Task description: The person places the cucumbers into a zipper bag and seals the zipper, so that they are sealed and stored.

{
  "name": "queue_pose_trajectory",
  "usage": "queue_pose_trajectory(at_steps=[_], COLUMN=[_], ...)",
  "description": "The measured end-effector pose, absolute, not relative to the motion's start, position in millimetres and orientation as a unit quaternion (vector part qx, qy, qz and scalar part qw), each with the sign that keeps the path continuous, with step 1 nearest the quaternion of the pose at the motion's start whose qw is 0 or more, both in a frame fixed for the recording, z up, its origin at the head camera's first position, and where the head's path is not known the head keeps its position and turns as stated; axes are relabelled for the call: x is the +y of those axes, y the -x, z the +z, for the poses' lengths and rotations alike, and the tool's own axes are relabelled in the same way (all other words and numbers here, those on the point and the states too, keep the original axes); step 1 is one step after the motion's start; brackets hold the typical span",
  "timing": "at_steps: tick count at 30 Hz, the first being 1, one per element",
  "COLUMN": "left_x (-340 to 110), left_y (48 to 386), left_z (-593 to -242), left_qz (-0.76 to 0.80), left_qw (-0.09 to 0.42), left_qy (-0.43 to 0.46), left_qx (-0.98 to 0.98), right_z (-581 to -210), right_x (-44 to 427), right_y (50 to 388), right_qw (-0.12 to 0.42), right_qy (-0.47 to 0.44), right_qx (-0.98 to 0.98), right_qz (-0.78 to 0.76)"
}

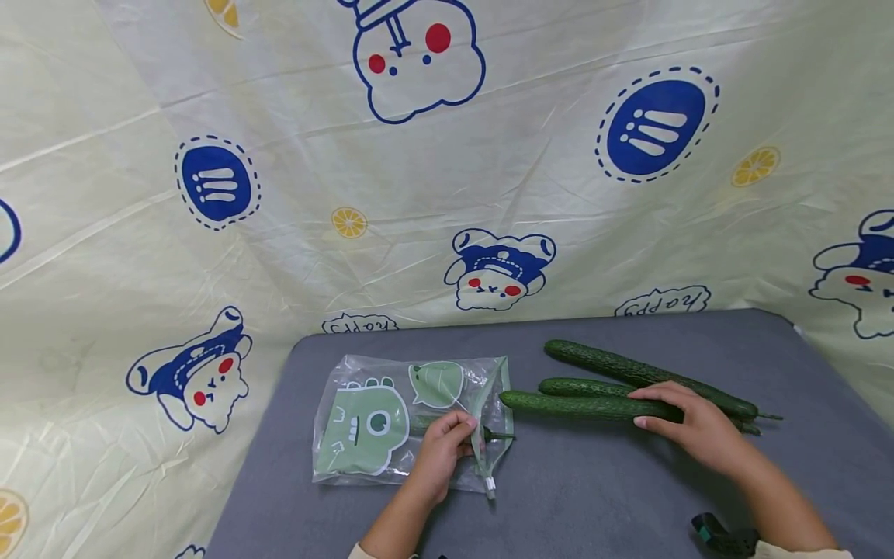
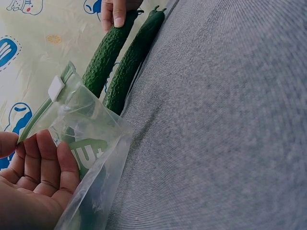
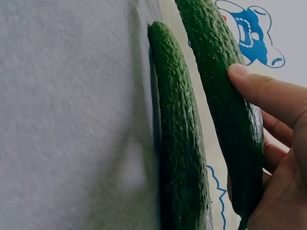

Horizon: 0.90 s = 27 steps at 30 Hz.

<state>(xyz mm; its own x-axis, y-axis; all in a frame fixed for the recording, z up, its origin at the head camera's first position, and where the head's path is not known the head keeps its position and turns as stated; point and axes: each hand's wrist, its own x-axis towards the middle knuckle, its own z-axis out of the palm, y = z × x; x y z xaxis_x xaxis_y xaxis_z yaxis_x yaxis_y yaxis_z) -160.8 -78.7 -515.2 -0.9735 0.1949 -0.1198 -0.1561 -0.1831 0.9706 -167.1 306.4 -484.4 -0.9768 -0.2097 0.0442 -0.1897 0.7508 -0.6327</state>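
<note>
The left hand (image 1: 440, 454) pinched the green edge of a clear plastic bag (image 1: 359, 435) between thumb and forefinger, its other fingers bent loosely. The right hand (image 1: 687, 423), its forearm slanting in from the lower right, gripped a cucumber (image 1: 580, 405) towards the stem end, thumb on one side and fingers on the other. The cucumber's far end pointed at the bag's mouth; whether they touched, one could not tell.

The right wrist view showed the stem beside the palm, which the hand hid from the head view. The left wrist view gave the white slider (image 2: 56, 88) up close.

Inside the bag lay another cucumber (image 1: 424, 421), partly covered by the left hand, its stem pointing out at the mouth. Two more, a middle cucumber (image 1: 573, 385) and a back cucumber (image 1: 621, 363), lay beyond the held one on the grey tabletop (image 1: 587, 497). A printed sheet (image 1: 293, 256) hung behind.
</note>
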Motion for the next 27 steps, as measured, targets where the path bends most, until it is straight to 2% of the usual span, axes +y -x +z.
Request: queue_pose_trajectory(at_steps=[27], left_x=[-78.2], left_y=[160.0], left_z=[-513.6], left_qz=[0.764], left_qw=[0.116], left_qy=[-0.021], left_qx=[0.634], right_z=[-506.1], right_x=[255.0], right_y=[173.0], right_qw=[0.018], right_qy=[0.135], right_qx=[0.923], right_qz=[-0.361])
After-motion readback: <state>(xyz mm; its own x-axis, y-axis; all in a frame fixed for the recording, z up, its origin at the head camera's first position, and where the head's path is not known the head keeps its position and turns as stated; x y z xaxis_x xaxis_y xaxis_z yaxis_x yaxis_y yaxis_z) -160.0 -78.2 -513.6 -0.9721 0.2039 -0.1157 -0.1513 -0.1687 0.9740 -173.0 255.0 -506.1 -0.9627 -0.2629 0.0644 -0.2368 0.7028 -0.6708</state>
